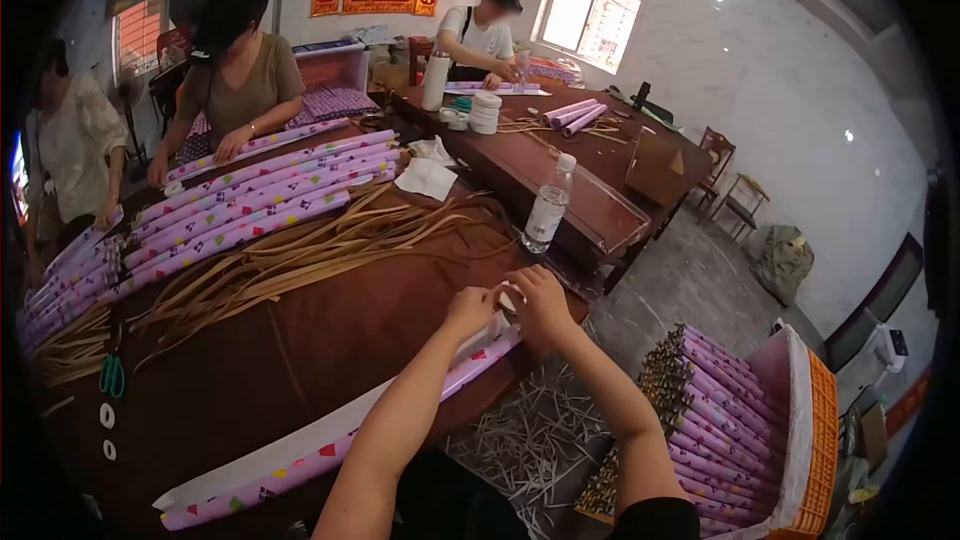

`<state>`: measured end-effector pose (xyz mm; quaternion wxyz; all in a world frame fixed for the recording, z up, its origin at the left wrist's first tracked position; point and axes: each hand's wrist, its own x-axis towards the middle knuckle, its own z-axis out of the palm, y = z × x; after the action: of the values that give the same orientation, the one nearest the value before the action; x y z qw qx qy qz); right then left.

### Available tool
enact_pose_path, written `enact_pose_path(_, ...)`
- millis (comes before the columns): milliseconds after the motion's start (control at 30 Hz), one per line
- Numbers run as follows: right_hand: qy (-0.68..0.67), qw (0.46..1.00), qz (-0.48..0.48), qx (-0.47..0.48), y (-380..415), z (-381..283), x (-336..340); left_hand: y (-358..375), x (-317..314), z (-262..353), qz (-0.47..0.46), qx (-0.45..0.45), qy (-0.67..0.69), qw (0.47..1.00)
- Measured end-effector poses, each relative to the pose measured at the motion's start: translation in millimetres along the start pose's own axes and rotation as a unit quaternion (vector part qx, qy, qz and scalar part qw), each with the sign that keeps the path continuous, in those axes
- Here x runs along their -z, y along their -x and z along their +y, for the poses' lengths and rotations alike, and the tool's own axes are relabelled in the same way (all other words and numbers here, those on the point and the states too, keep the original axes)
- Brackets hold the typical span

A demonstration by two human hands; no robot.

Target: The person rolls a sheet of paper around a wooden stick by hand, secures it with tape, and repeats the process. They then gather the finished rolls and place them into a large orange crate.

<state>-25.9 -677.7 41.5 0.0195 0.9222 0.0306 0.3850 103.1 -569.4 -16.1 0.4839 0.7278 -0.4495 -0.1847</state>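
Observation:
A long pink patterned tube [310,464] with a white paper edge lies slanting along the near side of the brown table [330,340]. At its far right end my left hand [472,312] is closed, its fingers bent at the white edge; what it pinches is too small to name. Just to the right, my right hand [540,302] has its fingers curled round a small white tape roll [511,297]. The two hands nearly touch. A labelled clear bottle [547,208] stands just beyond them.
Brown strips [330,250] and a row of pink tubes [260,190] lie across the table. Green scissors [112,376] and white rolls [107,416] are at the left. A crate [818,440] of tubes stands at the right. Three people work beyond.

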Motion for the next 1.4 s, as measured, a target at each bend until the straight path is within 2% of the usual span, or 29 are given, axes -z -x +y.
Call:
enact_pose_path(33,-0.036,0.999,-0.031,0.003,9,-15,4,-3,3,-2,0.005,0.036,0.121,0.992)
enact_pose_path(67,-0.073,0.995,-0.061,0.006,19,-33,6,-5,6,-3,0.005,0.033,0.123,0.992)
enact_pose_path(133,-0.140,0.969,-0.116,0.165,18,-71,10,-8,12,-2,-0.002,0.067,0.258,0.964)
enact_pose_path(200,-0.172,0.947,-0.146,0.227,24,-100,-1,-4,20,5,-0.015,0.096,0.338,0.936)
enact_pose_path(233,-0.181,0.943,-0.182,0.211,26,-106,-6,-4,23,5,-0.017,0.096,0.335,0.937)
enact_pose_path(333,-0.216,0.946,-0.162,0.179,24,-107,-13,-3,30,10,-0.053,0.067,0.398,0.913)
enact_pose_path(400,-0.216,0.944,-0.173,0.178,23,-107,-14,-2,34,20,-0.070,0.024,0.566,0.821)
enact_pose_path(467,-0.229,0.942,-0.170,0.179,27,-106,-17,18,49,57,-0.155,0.013,0.694,0.703)
enact_pose_path(500,-0.238,0.941,-0.154,0.183,29,-104,-21,28,53,73,-0.231,-0.015,0.713,0.662)
enact_pose_path(567,-0.247,0.939,-0.180,0.157,36,-106,-22,45,51,93,-0.314,-0.022,0.631,0.709)
enact_pose_path(633,-0.304,0.933,-0.178,0.074,44,-108,-30,85,54,134,-0.329,0.026,0.378,0.865)
enact_pose_path(667,-0.316,0.930,-0.177,0.058,45,-104,-33,106,35,123,-0.268,-0.073,0.172,0.945)
enact_pose_path(700,-0.328,0.927,-0.176,0.043,46,-101,-35,131,41,122,-0.268,-0.140,0.061,0.951)
enact_pose_path(733,-0.221,0.935,-0.205,0.189,26,-96,-25,156,47,122,-0.255,-0.207,-0.048,0.943)
enact_pose_path(767,-0.220,0.937,-0.199,0.182,20,-102,-15,186,57,111,-0.189,-0.219,-0.135,0.948)
enact_pose_path(800,-0.221,0.941,-0.192,0.173,17,-107,-8,219,66,98,-0.128,-0.225,-0.227,0.939)
enact_pose_path(867,-0.216,0.948,-0.184,0.145,15,-113,-8,267,105,82,-0.059,-0.130,-0.343,0.929)
enact_pose_path(900,-0.215,0.950,-0.174,0.147,15,-115,-8,287,122,61,0.009,-0.118,-0.394,0.911)
enact_pose_path(1000,-0.218,0.949,-0.172,0.148,13,-115,-6,350,167,33,0.110,-0.032,-0.465,0.878)
enact_pose_path(1100,-0.222,0.948,-0.177,0.143,12,-115,-6,403,191,15,0.140,0.035,-0.489,0.860)
enact_pose_path(1167,-0.216,0.950,-0.176,0.143,11,-113,-7,427,205,7,0.137,0.039,-0.493,0.858)
enact_pose_path(1233,-0.221,0.950,-0.167,0.143,9,-106,-10,443,217,5,0.175,0.051,-0.463,0.868)
enact_pose_path(1400,-0.223,0.953,-0.168,0.119,12,-91,-14,456,244,6,0.139,0.057,-0.495,0.856)
